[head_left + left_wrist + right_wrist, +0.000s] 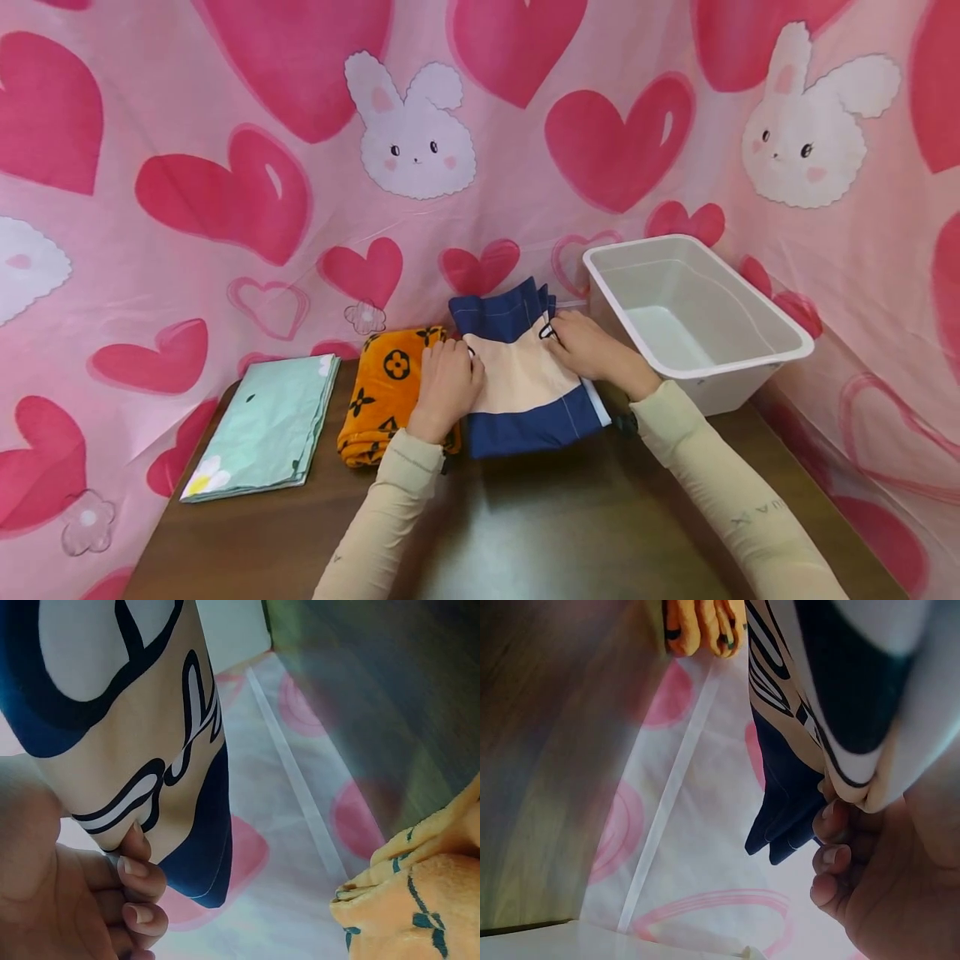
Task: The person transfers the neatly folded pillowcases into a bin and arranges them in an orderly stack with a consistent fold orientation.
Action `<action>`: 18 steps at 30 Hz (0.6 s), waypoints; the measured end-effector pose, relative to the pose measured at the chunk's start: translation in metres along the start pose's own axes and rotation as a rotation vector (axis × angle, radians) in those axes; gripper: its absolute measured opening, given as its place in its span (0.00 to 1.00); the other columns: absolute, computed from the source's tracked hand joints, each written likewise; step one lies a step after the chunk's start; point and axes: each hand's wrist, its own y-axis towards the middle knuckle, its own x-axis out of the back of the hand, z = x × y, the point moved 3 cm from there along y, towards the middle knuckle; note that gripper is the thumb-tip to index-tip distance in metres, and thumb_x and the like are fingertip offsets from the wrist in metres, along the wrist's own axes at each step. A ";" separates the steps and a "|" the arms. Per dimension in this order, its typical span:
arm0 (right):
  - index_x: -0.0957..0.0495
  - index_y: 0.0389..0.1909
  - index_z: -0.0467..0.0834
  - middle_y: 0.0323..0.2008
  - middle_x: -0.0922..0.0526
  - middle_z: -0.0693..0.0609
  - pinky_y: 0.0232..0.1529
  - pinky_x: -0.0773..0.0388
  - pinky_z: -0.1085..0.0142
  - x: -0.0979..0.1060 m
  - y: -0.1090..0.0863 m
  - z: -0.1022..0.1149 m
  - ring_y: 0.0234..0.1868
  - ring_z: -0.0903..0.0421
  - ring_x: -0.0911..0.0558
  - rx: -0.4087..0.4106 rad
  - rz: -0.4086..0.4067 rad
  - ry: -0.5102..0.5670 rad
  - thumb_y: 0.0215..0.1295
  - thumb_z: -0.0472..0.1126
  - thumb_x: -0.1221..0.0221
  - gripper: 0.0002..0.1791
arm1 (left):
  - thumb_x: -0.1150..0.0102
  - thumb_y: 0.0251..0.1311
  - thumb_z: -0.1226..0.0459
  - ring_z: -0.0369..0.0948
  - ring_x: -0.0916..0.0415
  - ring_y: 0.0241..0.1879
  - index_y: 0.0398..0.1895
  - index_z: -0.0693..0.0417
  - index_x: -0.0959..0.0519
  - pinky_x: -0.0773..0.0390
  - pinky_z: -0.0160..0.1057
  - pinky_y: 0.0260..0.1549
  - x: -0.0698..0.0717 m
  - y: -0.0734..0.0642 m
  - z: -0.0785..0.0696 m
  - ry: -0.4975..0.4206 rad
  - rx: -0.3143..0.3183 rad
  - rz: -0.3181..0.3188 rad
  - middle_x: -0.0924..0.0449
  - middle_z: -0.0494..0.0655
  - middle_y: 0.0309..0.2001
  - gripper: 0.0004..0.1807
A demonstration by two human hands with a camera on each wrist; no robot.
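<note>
A folded navy and cream cloth [517,375] hangs between my two hands above the dark table, raised off the wood. My left hand [448,379] pinches its left edge. In the left wrist view, the cloth [127,765] shows black and white printed lines, and the fingertips curl against its fold. On the opposite edge, my right hand [588,348] pinches the cloth too. The right wrist view has the cloth's fold [862,795] between thumb side and curled fingers. Just left of the left hand lies a folded orange blanket [397,375] with a black pattern.
A folded mint-green cloth [262,429] with a daisy print lies at the table's left. At the back right stands a white plastic bin [720,371], its inside bare. The brown table [540,525] meets a pink heart-and-rabbit curtain [517,208] behind and at the sides.
</note>
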 end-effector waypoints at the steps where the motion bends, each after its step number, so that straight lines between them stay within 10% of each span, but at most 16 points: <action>1: 0.22 0.40 0.30 0.36 0.22 0.39 0.48 0.27 0.47 0.001 0.000 0.000 0.42 0.41 0.24 0.002 -0.002 0.001 0.72 0.39 0.45 0.13 | 0.49 0.71 0.60 0.50 0.31 0.31 0.31 0.64 0.22 0.35 0.45 0.34 0.000 0.000 0.000 0.003 -0.003 -0.004 0.25 0.54 0.28 0.16; 18: 0.22 0.38 0.33 0.34 0.22 0.42 0.48 0.26 0.50 0.013 0.000 -0.002 0.42 0.43 0.24 0.012 -0.002 -0.015 0.73 0.38 0.46 0.11 | 0.48 0.70 0.61 0.51 0.31 0.30 0.30 0.65 0.22 0.33 0.47 0.34 0.010 0.005 -0.010 -0.044 -0.027 -0.035 0.25 0.55 0.28 0.16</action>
